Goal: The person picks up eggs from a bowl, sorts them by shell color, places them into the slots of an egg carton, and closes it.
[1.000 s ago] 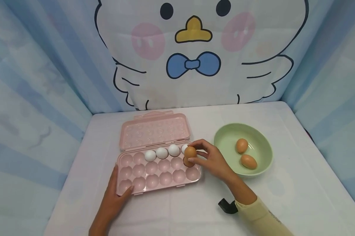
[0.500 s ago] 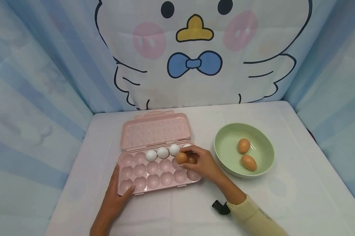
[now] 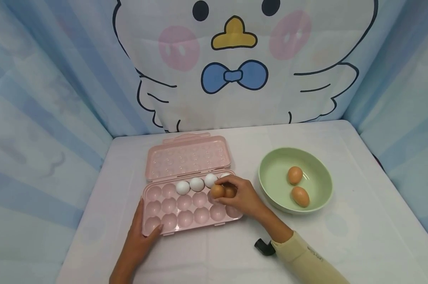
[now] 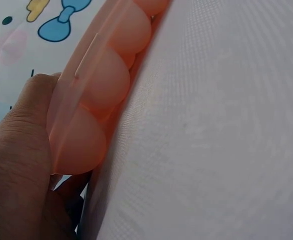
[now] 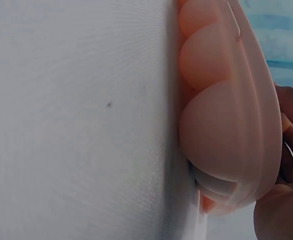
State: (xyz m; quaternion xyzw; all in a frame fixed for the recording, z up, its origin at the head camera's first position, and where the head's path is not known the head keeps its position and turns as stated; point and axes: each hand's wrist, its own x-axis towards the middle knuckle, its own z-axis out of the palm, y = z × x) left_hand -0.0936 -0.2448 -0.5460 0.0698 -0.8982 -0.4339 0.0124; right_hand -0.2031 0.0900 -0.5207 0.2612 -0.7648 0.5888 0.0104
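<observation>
A person's left hand [image 3: 140, 238] rests against the near-left corner of an open pink egg tray [image 3: 171, 215] on a white tabletop [image 3: 359, 236], thumb hooked over the rim and fingers flat along its side, a brace that looks meant to keep the light plastic from sliding. The left wrist view shows the thumb [image 4: 34, 100] pressed to the tray's edge just above the rounded cups. The tray's lid [image 3: 187, 156] lies folded back on the far side. Three white eggs [image 3: 196, 184] sit in a row in the far cups, with a fourth partly hidden behind the fingers of the right hand [image 3: 243, 196]. That hand, reaching out of a pale yellow sleeve [image 3: 306, 260], pinches a brown egg [image 3: 217, 191] at its fingertips and holds it low over a middle-row cup towards the tray's right end; whether it touches the cup cannot be told. A second brown egg [image 3: 230, 192] sits just beside it, under the palm. To the right, near the tray but apart from it, a green bowl [image 3: 271, 173] holds two more brown eggs [image 3: 301, 196].
</observation>
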